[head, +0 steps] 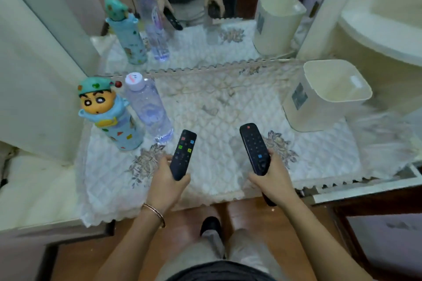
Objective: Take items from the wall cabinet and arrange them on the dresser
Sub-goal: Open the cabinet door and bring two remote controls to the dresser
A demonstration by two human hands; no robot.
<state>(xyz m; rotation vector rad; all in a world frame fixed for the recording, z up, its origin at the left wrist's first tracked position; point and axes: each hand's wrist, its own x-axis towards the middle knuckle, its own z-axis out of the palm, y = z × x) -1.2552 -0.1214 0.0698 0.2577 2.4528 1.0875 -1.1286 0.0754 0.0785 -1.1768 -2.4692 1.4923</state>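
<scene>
Over the near edge of the surface (212, 107), I have a remote in each grip: my left hand (165, 186) wraps the shorter remote (183, 154), my right hand (272, 181) the longer remote (255, 148). Both long axes point toward 12 o'clock, above bare cloth. The cartoon bottle (112, 114) and water bottle (148, 109) stand at 10 o'clock. The bin (326, 96) at 2 o'clock looks empty.

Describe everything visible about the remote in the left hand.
The left remote is a slim, dark, plastic-looking bar with red, blue, green and yellow buttons near its far end. The left hand grips its near end, buttons up, the far end pointing away toward the mirror, above the white quilted cloth. Whether it touches the cloth is unclear.
</scene>
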